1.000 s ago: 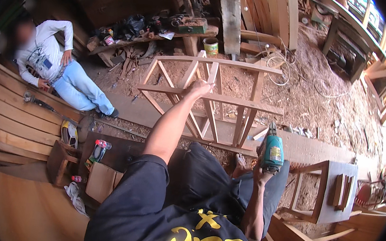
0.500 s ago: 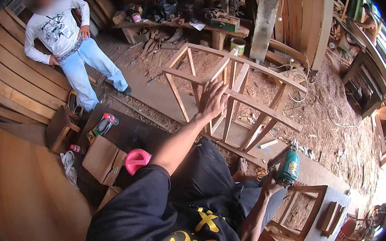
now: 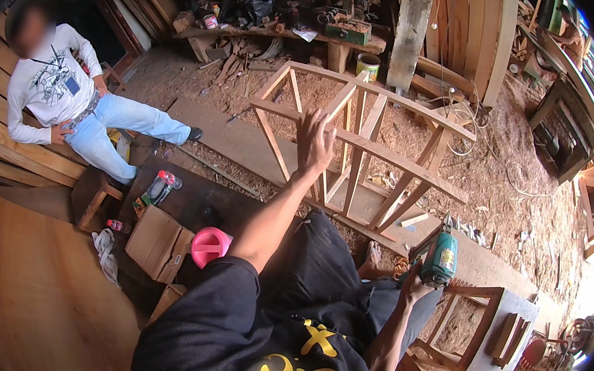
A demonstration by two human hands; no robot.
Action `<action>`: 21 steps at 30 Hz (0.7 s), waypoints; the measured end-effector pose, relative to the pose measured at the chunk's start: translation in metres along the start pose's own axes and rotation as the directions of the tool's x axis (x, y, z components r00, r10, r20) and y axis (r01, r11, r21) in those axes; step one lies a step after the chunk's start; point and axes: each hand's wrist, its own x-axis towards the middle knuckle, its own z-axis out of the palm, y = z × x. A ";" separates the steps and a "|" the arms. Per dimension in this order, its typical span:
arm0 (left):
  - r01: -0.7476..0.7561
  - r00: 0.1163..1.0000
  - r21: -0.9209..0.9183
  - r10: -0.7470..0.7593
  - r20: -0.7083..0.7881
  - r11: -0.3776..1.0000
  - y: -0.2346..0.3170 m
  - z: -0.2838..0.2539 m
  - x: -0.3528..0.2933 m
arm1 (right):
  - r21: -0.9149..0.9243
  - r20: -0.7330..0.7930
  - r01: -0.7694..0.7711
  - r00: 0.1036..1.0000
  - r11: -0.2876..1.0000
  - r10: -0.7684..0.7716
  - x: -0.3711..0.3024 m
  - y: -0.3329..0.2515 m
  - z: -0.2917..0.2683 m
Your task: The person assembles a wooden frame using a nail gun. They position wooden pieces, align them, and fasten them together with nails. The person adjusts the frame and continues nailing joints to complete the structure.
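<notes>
My left hand [image 3: 314, 144] is at the near top rail of an unpainted wooden frame [image 3: 400, 169], its fingers stretched out over the wood. The frame has slanted legs and several crosspieces, and it stands on the shavings ahead of me. My right hand [image 3: 415, 288] grips a teal nail gun [image 3: 440, 258] by its handle. The gun's narrow metal nose points away from me, beside the frame's near right side and apart from it.
A person [image 3: 61, 88] sits on stacked boards at the left. Near me are a dark low table [image 3: 201, 201], a cardboard box [image 3: 153, 241] and a pink container [image 3: 209, 246]. A small wooden stool [image 3: 492, 329] lies at the right. A cluttered bench [image 3: 276, 40] stands behind the frame.
My left hand has slid a little to the left along the rail. The seated person has shifted to the left. My right hand still holds the nail gun in about the same place.
</notes>
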 end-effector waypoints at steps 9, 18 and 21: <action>-0.079 0.982 0.093 0.061 0.181 0.993 -0.024 -0.013 0.006 | -0.007 0.028 -0.075 0.997 0.997 0.075 -0.006 0.017 -0.001; 0.236 0.945 -0.087 -0.207 0.251 0.968 -0.068 -0.061 0.054 | -0.039 0.146 -0.236 0.960 0.971 0.239 0.005 0.001 -0.014; 0.261 0.950 -0.030 -0.251 0.185 0.965 -0.096 -0.078 0.063 | 0.015 0.152 -0.205 0.968 0.979 0.201 0.019 -0.045 -0.018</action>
